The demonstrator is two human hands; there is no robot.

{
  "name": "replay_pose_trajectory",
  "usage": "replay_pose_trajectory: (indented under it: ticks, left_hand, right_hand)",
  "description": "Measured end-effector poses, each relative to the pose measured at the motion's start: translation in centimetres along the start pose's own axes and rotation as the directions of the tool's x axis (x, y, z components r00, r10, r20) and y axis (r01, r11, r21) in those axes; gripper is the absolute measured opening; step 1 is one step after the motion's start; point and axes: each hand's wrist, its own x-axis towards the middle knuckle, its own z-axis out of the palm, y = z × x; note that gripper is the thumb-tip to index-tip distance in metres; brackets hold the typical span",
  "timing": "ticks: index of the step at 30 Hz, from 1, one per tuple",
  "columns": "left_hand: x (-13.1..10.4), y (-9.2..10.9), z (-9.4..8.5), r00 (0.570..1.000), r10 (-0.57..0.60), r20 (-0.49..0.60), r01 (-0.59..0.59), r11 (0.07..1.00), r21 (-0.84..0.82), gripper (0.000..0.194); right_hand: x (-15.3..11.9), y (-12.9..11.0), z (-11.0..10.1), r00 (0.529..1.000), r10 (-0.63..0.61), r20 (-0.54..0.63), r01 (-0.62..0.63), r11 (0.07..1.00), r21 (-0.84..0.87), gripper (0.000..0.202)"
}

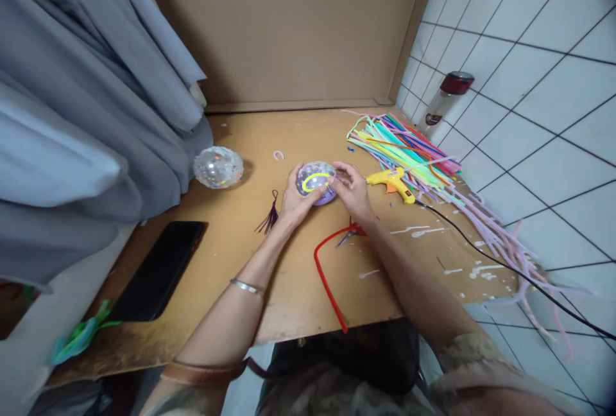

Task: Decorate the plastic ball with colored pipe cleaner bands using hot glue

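Between my two hands is a clear, purple-tinted ball (323,198), held just over the wooden table. A yellow pipe cleaner (308,180) bent into a curve lies against its upper face. My left hand (297,194) wraps the ball's left side, thumb across the front. On the other side, my right hand (352,190) has its fingertips pressed on the right end of the yellow curve. A dark purple tassel (271,215) lies beside my left wrist. Under my right wrist are red-handled scissors (355,230), partly hidden, with a red pipe cleaner (323,275) near them.
A yellow glue gun (393,183) with a black cord lies right of my hands, before a pile of colourful pipe cleaners (409,146). Another clear ball (219,167) sits left by the grey curtain (96,82). A black phone (156,271) lies front left. A bottle (445,101) stands by the tiles.
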Motion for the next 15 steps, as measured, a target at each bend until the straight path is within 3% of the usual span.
replay_pose_trajectory:
  ticks: [9,11,15]
  left_hand:
    - [1.5,-2.3,0.2,0.987,-0.011,-0.158,-0.005,0.995,-0.101,0.092]
    - [1.7,-2.6,0.3,0.983,-0.023,-0.184,0.003,0.994,-0.111,0.092]
    - [1.6,-2.2,0.2,0.981,-0.051,-0.188,0.033,0.994,-0.101,0.090]
  right_hand:
    - [0.4,-0.4,-1.0,0.995,-0.086,-0.052,0.073,0.972,-0.225,0.032]
    - [-0.1,-1.5,-1.6,0.991,-0.133,-0.019,0.121,0.945,-0.302,0.026]
    - [-2.3,-3.9,-3.6,0.965,-0.209,0.158,0.262,0.815,-0.517,0.023]
